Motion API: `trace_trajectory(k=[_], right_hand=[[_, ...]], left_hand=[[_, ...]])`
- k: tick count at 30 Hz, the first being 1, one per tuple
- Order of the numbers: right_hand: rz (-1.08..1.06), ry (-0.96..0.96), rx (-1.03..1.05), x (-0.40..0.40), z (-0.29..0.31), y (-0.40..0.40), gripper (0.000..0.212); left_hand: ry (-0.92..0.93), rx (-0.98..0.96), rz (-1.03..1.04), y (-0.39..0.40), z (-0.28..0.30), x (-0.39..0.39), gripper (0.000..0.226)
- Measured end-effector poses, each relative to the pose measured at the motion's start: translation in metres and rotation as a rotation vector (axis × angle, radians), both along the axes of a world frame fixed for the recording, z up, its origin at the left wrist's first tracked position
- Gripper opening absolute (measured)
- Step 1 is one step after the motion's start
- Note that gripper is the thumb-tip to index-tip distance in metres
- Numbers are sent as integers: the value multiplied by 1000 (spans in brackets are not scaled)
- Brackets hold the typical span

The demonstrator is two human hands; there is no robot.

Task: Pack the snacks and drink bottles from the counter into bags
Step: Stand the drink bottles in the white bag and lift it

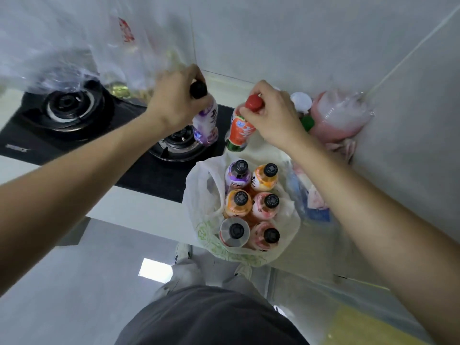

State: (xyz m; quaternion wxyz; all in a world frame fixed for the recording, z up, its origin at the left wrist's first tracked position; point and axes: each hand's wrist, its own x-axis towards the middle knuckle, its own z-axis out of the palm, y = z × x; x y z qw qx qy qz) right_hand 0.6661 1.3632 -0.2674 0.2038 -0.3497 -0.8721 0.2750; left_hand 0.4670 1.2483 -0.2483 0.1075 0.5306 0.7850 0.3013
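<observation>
purple bottle [206, 124]: plastic, rounded body, glossy purple-white label, black cap; tilted, lifted above the stove's right burner, hanging under the left hand.
left hand [175, 100]: fingers curled round the purple bottle's neck and cap, gripping from above.
red bottle [241, 130]: plastic, red-orange label with green base, smooth red dome cap; tilted, just beyond the bag's far rim, right below the right hand.
right hand [272, 115]: fingers and thumb pinching the red cap from above.
bag [199, 192]: thin white plastic, crinkled, green print on the near side; mouth open, sitting on the counter edge between both forearms, nearer than both hands.
bottles in bag [251, 202]: six upright, two columns of three, black ribbed caps; labels purple, orange, pink, one grey-white; touching each other.
counter [139, 207]: pale, smooth, carries the bag.
stove [74, 120]: black glass top, two round metal burners, left of the bag.
pink container [341, 113]: translucent plastic, rounded, pink contents, against the wall right of the right hand.
white-capped and green-capped items [302, 108]: partly hidden behind the right hand, can't tell what.
clear bag [74, 38]: thin transparent plastic with red print, blurred, upper left.
wall [298, 33]: flat pale tile.
</observation>
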Motion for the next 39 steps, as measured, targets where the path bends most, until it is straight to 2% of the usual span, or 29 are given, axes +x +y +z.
trace_trajectory(k=[14, 26, 39], right_hand=[[209, -127, 30, 6, 5, -21, 23], [378, -142, -89, -27, -35, -43, 23], [373, -206, -166, -51, -54, -47, 30]], left_hand=[[-23, 25, 47, -75, 13, 63, 24], [-102, -36, 193, -114, -6, 74, 24], [-169, -32, 140, -135, -18, 83, 22]])
